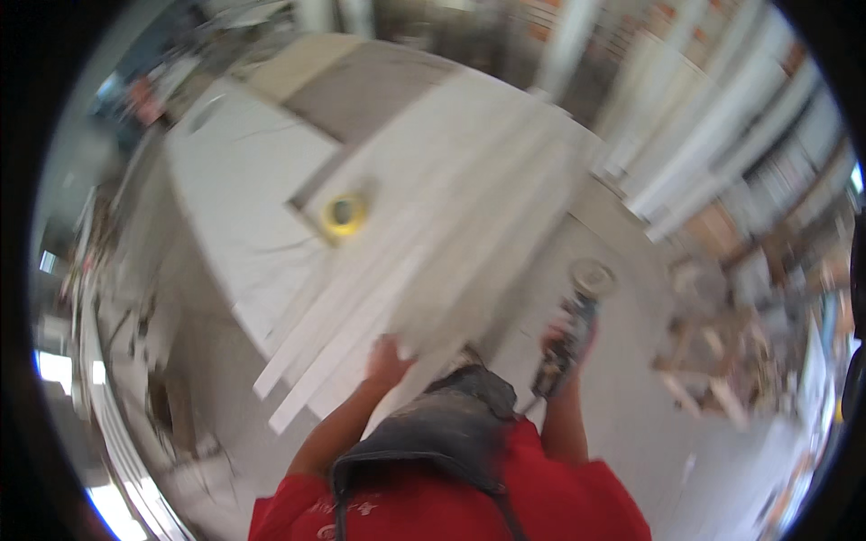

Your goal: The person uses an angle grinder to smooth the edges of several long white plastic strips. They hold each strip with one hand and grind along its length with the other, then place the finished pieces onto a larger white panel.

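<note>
Grinder in one hand, white strips under the other

Grinder (566, 347), dark-bodied with a pale round disc at its far end, sat clamped in the right hand (557, 345), the fingers wrapped around its handle. It was held to the right of the workbench, over the pale dusty floor (622, 424), disc pointing away from the person.

The left hand (388, 361) pressed flat on the near ends of long white strips (361, 325), fingers spread apart rather than closed round them. The strips were thin, straight and smooth-looking, fanned out over the bench edge toward the person; motion blur hid their finer texture.

They lay on a broad white slab (244, 198) with faint dark veins, flat and hard-edged. A yellow roll of tape (345, 215), ring-shaped, rested on a pale panel beside the slab. More long white planks (722, 117) leaned in a row at the upper right. A red shirt (451, 505) and a grey apron (460, 406) filled the lower edge.
</note>
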The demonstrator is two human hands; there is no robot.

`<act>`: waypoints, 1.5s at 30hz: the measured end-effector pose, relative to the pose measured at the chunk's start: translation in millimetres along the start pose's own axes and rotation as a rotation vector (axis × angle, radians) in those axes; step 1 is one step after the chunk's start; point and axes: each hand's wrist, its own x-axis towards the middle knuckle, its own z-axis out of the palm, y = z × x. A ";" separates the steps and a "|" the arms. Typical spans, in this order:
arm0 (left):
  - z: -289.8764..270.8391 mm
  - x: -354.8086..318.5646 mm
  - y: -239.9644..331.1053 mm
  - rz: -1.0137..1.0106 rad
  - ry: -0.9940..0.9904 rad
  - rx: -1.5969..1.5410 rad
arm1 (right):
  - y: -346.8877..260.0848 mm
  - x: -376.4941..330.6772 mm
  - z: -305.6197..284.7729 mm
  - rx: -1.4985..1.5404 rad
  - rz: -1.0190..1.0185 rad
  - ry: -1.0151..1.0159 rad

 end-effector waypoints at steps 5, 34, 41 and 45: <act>-13.7 4.5 15.9 -0.007 -0.064 -0.030 | -15.7 -0.5 -16.0 0.021 0.092 -0.085; -2.4 -18.9 -39.8 -0.094 0.175 -0.159 | -10.6 64.7 -50.5 0.012 0.345 -0.023; -25.0 -33.1 -33.1 -0.130 0.104 -0.021 | 23.2 83.9 -18.6 0.324 0.402 -0.075; -19.7 -45.2 -38.9 -0.172 0.094 0.004 | 31.3 93.6 -40.7 0.340 0.390 -0.094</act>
